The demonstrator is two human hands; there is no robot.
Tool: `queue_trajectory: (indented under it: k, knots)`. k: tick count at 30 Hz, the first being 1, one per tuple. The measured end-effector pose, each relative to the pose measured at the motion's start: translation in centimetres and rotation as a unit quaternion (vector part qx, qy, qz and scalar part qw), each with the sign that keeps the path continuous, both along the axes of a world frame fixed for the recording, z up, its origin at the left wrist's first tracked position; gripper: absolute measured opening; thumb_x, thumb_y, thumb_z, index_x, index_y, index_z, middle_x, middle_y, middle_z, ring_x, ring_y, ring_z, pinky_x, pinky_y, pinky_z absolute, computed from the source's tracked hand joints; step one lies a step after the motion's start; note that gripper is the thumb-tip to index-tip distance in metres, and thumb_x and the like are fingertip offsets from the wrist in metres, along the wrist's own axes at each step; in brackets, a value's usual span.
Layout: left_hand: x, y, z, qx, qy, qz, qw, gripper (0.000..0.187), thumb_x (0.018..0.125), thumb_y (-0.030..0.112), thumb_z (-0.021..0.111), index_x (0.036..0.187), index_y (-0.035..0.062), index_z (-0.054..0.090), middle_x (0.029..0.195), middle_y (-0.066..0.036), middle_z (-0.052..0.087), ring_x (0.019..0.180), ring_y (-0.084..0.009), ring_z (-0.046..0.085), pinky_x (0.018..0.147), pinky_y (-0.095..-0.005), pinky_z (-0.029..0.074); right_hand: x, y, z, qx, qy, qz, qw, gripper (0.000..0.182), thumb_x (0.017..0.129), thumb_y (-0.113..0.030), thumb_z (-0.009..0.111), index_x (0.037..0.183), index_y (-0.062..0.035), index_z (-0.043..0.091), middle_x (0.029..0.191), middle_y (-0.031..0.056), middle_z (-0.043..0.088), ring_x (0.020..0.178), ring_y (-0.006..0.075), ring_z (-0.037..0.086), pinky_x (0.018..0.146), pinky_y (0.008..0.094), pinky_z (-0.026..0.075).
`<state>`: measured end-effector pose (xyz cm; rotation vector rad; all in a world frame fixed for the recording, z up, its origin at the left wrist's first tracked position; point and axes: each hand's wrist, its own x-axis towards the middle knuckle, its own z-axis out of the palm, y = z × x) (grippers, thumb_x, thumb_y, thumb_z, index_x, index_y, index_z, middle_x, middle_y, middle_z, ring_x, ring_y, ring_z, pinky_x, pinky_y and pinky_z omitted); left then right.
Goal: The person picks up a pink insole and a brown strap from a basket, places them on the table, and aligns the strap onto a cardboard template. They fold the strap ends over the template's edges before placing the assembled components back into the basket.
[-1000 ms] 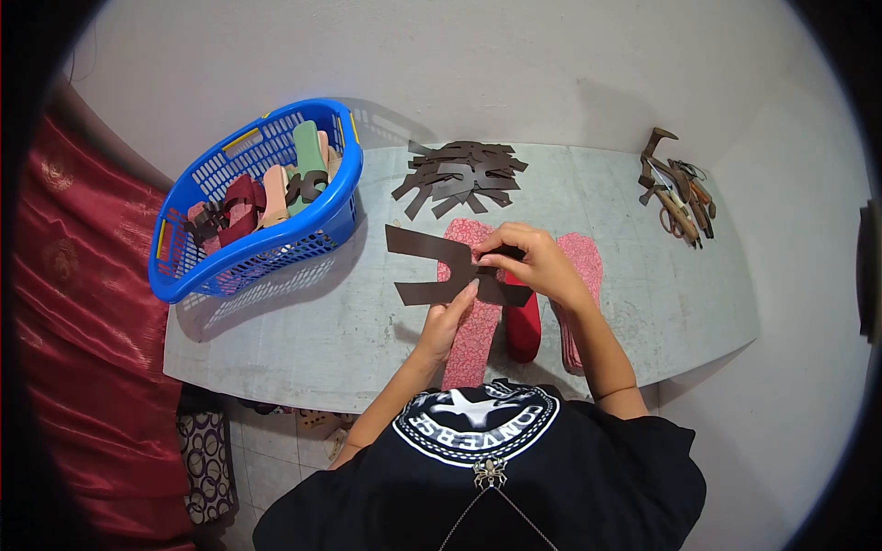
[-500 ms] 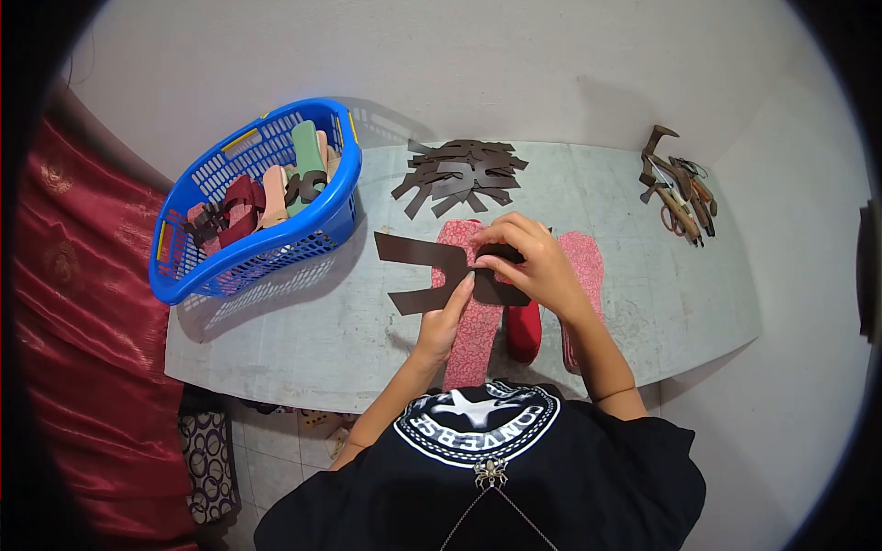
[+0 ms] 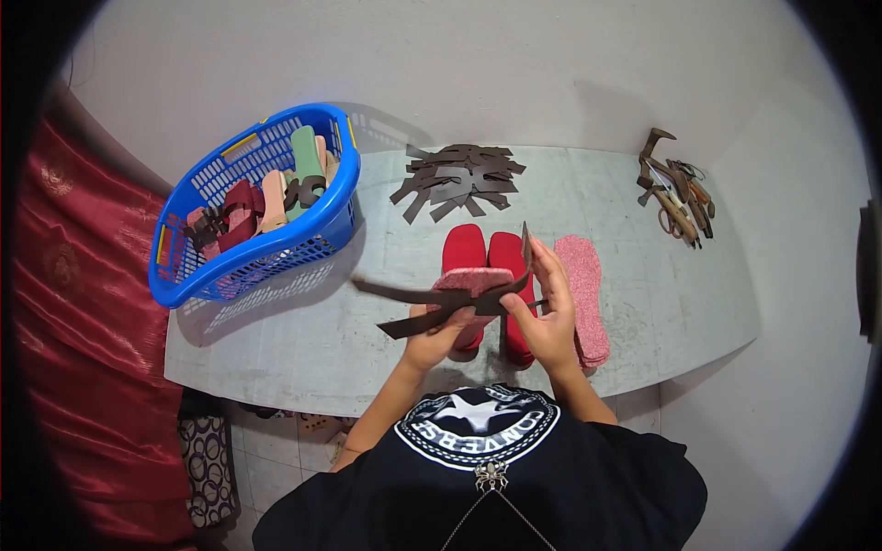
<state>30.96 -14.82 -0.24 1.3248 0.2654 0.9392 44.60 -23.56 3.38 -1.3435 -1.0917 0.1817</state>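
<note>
A dark brown H-shaped sandal strap (image 3: 413, 295) lies across a pink patterned insole (image 3: 478, 279), both lifted above the table. My left hand (image 3: 437, 343) grips the insole and strap together from below, its thumb over the strap's middle. On the other side, my right hand (image 3: 549, 321) has the strap's right end between thumb and fingers, one leg bent upward along the fingers. Beneath them stand two red sandal soles (image 3: 465, 244), side by side and partly hidden by the held pieces. More pink insoles (image 3: 581, 294) are stacked right of my right hand.
Several cut brown straps (image 3: 464, 174) are heaped at the table's back. A blue basket (image 3: 322, 220) of finished-looking sandals stands at the left. Hand tools, scissors and an iron shoe last (image 3: 658, 147) lie at the back right. A red curtain (image 3: 92, 349) hangs at the left.
The insole and strap have been raised and tilted, uncovering the red soles beneath. My right hand has moved from the strap's middle to its right end, which now bends upward.
</note>
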Motion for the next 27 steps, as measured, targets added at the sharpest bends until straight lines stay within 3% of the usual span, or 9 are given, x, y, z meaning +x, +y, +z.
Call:
queue_trajectory:
  k: [1, 2, 4, 6, 8, 11, 15, 17, 27]
  knots:
    - [0.0, -0.3, 1.0, -0.048, -0.03, 0.003, 0.998, 0.019, 0.078, 0.006, 0.062, 0.095, 0.0001, 0.057, 0.092, -0.007, 0.059, 0.088, -0.0115, 0.054, 0.075, -0.0257, 0.044, 0.2, -0.3, 0.5, 0.01, -0.036, 0.035, 0.999, 0.062, 0.069, -0.014, 0.069, 0.122, 0.0018, 0.04, 0.125, 0.0174, 0.041, 0.115, 0.0276, 0.041, 0.095, 0.0348, 0.032]
    - [-0.2, 1.0, 1.9, -0.013, -0.054, -0.092, 0.994, 0.014, 0.076, 0.004, 0.063, 0.089, 0.0011, 0.06, 0.088, -0.008, 0.06, 0.083, -0.0145, 0.055, 0.072, -0.0271, 0.046, 0.3, -0.5, 1.0, 0.02, -0.073, 0.071, 0.995, 0.063, 0.068, -0.013, 0.069, 0.122, 0.0016, 0.04, 0.126, 0.0173, 0.041, 0.116, 0.0272, 0.041, 0.095, 0.0348, 0.032]
    - [0.0, 2.3, 0.9, 0.136, -0.104, -0.089, 0.981, 0.011, 0.074, 0.004, 0.064, 0.085, 0.0015, 0.062, 0.083, -0.009, 0.06, 0.077, -0.0176, 0.056, 0.072, -0.0285, 0.046, 0.3, -0.9, 1.6, 0.016, -0.095, 0.078, 0.992, 0.059, 0.067, -0.011, 0.069, 0.119, -0.0002, 0.044, 0.124, 0.0165, 0.045, 0.114, 0.0257, 0.045, 0.097, 0.0371, 0.029]
    - [0.0, 2.8, 0.9, 0.126, -0.102, -0.11, 0.981, 0.011, 0.071, 0.005, 0.066, 0.081, 0.0016, 0.063, 0.079, -0.008, 0.06, 0.077, -0.0198, 0.056, 0.072, -0.0294, 0.045, 0.3, -1.3, 1.8, 0.071, -0.139, 0.136, 0.978, 0.053, 0.066, -0.007, 0.069, 0.115, -0.0027, 0.049, 0.117, 0.0152, 0.052, 0.108, 0.0236, 0.051, 0.098, 0.04, 0.026]
    - [0.2, 3.0, 1.3, 0.224, -0.153, -0.09, 0.958, 0.014, 0.07, 0.009, 0.067, 0.082, 0.0017, 0.063, 0.076, -0.007, 0.06, 0.078, -0.02, 0.055, 0.072, -0.0299, 0.044, -0.1, -1.5, 1.4, 0.079, -0.121, 0.144, 0.979, 0.044, 0.063, -0.003, 0.069, 0.105, -0.0055, 0.055, 0.106, 0.0126, 0.059, 0.1, 0.0207, 0.056, 0.098, 0.0408, 0.024]
    - [0.0, 2.6, 1.5, 0.197, -0.161, -0.093, 0.963, 0.017, 0.068, 0.014, 0.069, 0.079, 0.0041, 0.06, 0.077, -0.006, 0.061, 0.084, -0.0221, 0.053, 0.077, -0.0323, 0.042, -0.1, -1.6, 0.6, 0.129, -0.104, 0.204, 0.965, 0.031, 0.065, -0.004, 0.07, 0.092, -0.0076, 0.057, 0.089, 0.0109, 0.064, 0.088, 0.0216, 0.061, 0.096, 0.0416, 0.025]
    - [-0.4, 2.6, 1.6, 0.196, -0.161, -0.108, 0.961, 0.018, 0.066, 0.018, 0.069, 0.076, 0.009, 0.057, 0.083, -0.007, 0.063, 0.086, -0.0221, 0.052, 0.082, -0.0343, 0.038, -0.3, -1.6, 0.9, 0.137, -0.067, 0.217, 0.964, 0.028, 0.065, -0.005, 0.072, 0.089, -0.0078, 0.057, 0.088, 0.0115, 0.064, 0.086, 0.0215, 0.062, 0.096, 0.0416, 0.025]
    - [-0.5, 2.6, 1.5, 0.211, -0.143, -0.102, 0.962, 0.016, 0.066, 0.018, 0.069, 0.075, 0.0113, 0.057, 0.083, -0.006, 0.064, 0.086, -0.0209, 0.052, 0.082, -0.0341, 0.037, -0.2, -1.6, 0.7, 0.154, -0.048, 0.25, 0.955, 0.03, 0.061, 0.004, 0.068, 0.087, -0.0074, 0.059, 0.09, 0.0102, 0.065, 0.088, 0.0197, 0.062, 0.095, 0.0376, 0.026]
    - [-0.4, 2.9, 1.4, 0.236, -0.132, -0.107, 0.957, 0.014, 0.072, 0.022, 0.064, 0.071, 0.0106, 0.056, 0.078, -0.006, 0.063, 0.083, -0.0186, 0.05, 0.077, -0.0304, 0.037, 0.0, -1.6, 0.7, 0.141, -0.016, 0.305, 0.942, 0.028, 0.061, 0.004, 0.068, 0.083, -0.0106, 0.057, 0.091, 0.0084, 0.065, 0.088, 0.0177, 0.062, 0.094, 0.0364, 0.027]
